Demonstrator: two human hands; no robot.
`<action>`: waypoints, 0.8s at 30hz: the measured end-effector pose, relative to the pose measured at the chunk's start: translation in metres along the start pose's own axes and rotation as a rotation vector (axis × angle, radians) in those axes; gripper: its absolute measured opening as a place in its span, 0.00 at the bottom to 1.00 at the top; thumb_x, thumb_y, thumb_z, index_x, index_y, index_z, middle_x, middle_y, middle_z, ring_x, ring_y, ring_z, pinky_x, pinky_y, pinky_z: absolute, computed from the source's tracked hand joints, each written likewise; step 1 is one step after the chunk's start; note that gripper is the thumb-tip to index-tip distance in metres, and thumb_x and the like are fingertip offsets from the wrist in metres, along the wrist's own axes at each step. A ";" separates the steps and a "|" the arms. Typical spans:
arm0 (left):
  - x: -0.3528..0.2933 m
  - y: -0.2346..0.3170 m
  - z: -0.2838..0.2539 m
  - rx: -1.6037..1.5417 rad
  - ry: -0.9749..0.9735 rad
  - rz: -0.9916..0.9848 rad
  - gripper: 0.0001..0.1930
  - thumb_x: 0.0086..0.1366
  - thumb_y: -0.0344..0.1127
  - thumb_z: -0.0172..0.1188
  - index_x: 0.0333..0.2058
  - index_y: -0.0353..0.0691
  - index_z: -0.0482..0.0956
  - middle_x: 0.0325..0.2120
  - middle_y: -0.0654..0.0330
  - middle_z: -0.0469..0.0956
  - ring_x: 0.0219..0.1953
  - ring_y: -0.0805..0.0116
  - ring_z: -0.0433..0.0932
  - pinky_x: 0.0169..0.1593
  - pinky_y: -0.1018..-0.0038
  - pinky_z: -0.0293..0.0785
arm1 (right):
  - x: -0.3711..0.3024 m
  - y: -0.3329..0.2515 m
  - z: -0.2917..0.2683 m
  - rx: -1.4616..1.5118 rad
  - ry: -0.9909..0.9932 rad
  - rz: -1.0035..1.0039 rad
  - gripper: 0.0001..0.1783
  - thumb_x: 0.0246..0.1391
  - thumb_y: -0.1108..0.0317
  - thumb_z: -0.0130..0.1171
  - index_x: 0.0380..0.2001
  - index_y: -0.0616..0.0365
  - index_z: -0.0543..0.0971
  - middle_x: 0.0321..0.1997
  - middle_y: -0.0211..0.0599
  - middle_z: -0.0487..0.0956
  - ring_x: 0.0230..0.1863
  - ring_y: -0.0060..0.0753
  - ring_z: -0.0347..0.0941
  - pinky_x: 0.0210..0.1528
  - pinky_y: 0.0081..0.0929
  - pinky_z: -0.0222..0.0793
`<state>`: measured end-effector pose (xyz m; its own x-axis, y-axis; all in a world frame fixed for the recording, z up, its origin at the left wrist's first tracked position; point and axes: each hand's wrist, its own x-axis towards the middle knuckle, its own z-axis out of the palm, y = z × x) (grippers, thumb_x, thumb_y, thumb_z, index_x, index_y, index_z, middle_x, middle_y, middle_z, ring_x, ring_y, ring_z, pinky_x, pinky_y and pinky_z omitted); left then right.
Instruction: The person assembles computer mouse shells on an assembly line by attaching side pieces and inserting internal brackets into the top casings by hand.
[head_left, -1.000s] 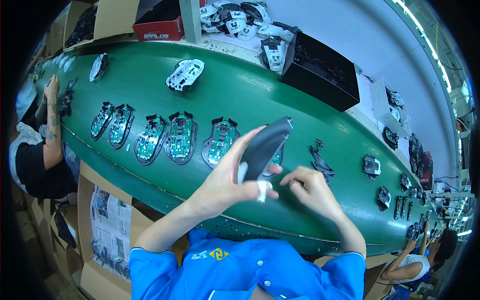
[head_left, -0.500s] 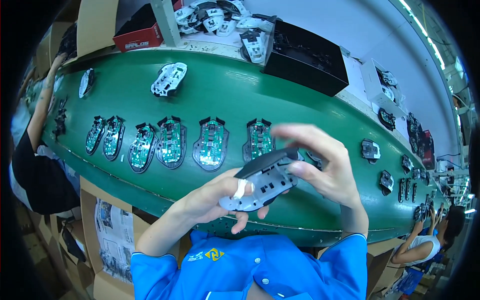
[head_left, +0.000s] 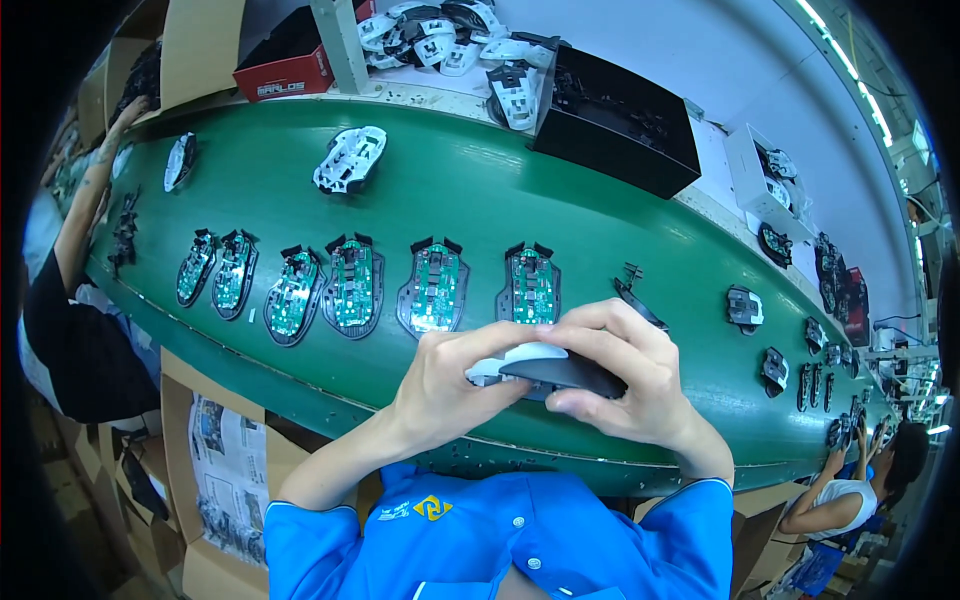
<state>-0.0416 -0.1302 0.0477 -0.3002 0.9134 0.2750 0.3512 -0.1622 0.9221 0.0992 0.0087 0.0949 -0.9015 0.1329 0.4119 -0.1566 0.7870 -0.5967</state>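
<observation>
Both my hands grip a black-and-white computer mouse top shell (head_left: 565, 374) above the near edge of the green bench. My left hand (head_left: 452, 378) is closed round its white end. The fingers of my right hand (head_left: 632, 372) arch over the black side, with the thumb pressed below. Most of the shell's inner face is hidden by my fingers. Just beyond my hands lies a mouse base with a green circuit board (head_left: 530, 282). Beside it, to the left, is another mouse base (head_left: 433, 285). A thin curved black part (head_left: 638, 303) rests past my right hand.
Several more mouse bases (head_left: 350, 285) line the green bench (head_left: 450, 180) leftward. A white shell (head_left: 350, 160) lies farther back. A black box (head_left: 618, 120) and a pile of shells (head_left: 430, 35) occupy the back ledge. Co-workers (head_left: 75, 330) sit at both ends.
The shell has been turned over from showing its inner side to showing its black outer side. My right hand has come down onto it, and my left hand has shifted its grip.
</observation>
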 end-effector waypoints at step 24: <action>0.002 0.001 -0.018 0.211 0.184 0.341 0.22 0.44 0.22 0.61 0.43 0.35 0.78 0.39 0.51 0.79 0.36 0.61 0.81 0.32 0.75 0.79 | 0.007 -0.006 -0.014 -0.048 0.042 0.028 0.30 0.26 0.61 0.74 0.39 0.57 0.80 0.35 0.34 0.76 0.33 0.32 0.71 0.33 0.25 0.67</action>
<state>-0.0581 -0.1351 0.0537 -0.2825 0.7358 0.6155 0.6250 -0.3456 0.7000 0.0995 0.0132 0.1104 -0.8872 0.1799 0.4248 -0.1110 0.8105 -0.5752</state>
